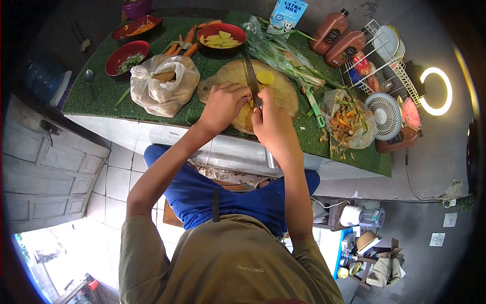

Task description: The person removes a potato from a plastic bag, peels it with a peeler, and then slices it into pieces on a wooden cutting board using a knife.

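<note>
A round wooden cutting board (283, 99) lies on the green mat near its front edge. My right hand (273, 119) is closed around a kitchen knife (251, 73), its blade pointing away from me over the board. The metal end of its handle shows below my wrist. Left of the blade, my left hand (225, 104) has its fingers bent and pressed down on a yellow potato piece, mostly hidden under the fingertips. Another peeled yellow potato piece (264, 77) rests on the board just right of the blade.
Behind the board stands a red bowl of potato slices (221, 46), beside carrots (190, 35). A tied plastic bag (162, 93) sits left. Right are a green peeler (315, 107), a bag of peelings (349, 119), spring onions (283, 50) and a small fan (383, 115).
</note>
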### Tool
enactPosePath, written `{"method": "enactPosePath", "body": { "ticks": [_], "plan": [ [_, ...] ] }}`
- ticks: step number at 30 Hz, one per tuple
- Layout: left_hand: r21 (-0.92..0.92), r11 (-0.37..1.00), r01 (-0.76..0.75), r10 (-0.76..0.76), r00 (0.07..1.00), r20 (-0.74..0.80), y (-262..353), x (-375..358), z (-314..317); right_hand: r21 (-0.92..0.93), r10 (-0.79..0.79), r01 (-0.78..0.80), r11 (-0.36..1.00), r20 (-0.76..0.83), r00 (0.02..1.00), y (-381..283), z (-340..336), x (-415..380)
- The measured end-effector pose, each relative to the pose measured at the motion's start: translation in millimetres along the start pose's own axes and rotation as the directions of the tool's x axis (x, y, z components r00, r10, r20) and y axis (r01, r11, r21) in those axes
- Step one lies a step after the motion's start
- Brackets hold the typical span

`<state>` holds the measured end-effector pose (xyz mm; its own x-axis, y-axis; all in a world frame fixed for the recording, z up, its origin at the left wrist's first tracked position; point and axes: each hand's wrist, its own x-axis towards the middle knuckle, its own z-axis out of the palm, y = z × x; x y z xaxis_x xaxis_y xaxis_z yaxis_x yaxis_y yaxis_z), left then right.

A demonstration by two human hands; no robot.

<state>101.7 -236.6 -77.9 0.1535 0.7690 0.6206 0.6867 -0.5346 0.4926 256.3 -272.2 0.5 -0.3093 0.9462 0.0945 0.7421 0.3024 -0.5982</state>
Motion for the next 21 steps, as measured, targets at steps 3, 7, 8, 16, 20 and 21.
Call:
{"method": "enactPosePath", "body": {
  "ticks": [3, 7, 8, 16, 20, 21],
  "plan": [
    [0.0, 1.0, -0.001, 0.001, 1.0, 0.014, 0, 0, -2, -0.058, -0.04, 0.038, 0.998, -0.039, 0.998, 2, 3, 1],
    [-0.013, 1.0, -0.006, 0.006, 1.0, 0.008, -1, 0, -1, -0.06, -0.092, 0.088, 0.994, -0.064, 0.994, 5, 6, 1],
    [-0.015, 1.0, -0.009, 0.009, 1.0, 0.008, -2, 0, 0, -0.043, -0.072, 0.07, 0.997, -0.044, 0.996, 4, 6, 1],
    [-0.021, 0.999, -0.033, 0.033, 0.999, -0.019, -6, 0, 2, -0.078, -0.092, 0.09, 0.993, -0.034, 0.995, 13, 18, 6],
    [0.006, 1.0, -0.014, 0.014, 1.0, 0.012, -4, -1, 1, -0.022, -0.02, 0.021, 1.0, 0.024, 0.999, 10, 13, 4],
    [0.005, 1.0, -0.017, 0.017, 1.0, 0.004, -4, 0, 1, -0.001, -0.003, 0.003, 1.0, 0.028, 1.0, 12, 11, 4]
  ]
}}
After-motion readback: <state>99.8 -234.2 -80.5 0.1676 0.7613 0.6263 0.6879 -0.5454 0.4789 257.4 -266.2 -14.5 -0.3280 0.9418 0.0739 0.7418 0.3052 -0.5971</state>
